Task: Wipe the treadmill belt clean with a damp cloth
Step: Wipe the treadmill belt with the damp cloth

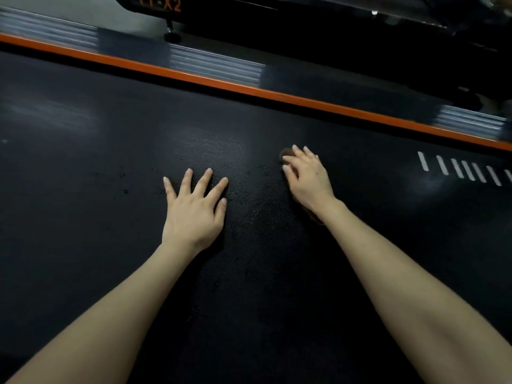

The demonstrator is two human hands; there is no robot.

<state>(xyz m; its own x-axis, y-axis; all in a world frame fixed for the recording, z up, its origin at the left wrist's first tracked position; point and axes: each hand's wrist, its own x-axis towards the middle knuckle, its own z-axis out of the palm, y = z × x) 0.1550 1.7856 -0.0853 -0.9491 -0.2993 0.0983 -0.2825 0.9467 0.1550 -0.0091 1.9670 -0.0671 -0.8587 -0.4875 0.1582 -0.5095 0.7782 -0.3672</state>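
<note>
The black textured treadmill belt (110, 167) fills most of the head view, with darker wet patches and specks around the middle. My left hand (194, 212) lies flat on the belt, fingers spread and straight. To its right, my right hand (307, 178) sits on a small dark brown cloth (286, 154), fingers curled over it. Most of the cloth is hidden under the hand; a bit shows past the fingertips and another bit under the wrist.
An orange stripe (249, 90) runs along the belt's far edge, beside a dark side rail with silver ribbed strips (216, 66). White dash marks (460, 170) lie on the belt at the right. Another black machine with orange lettering (160, 2) stands beyond.
</note>
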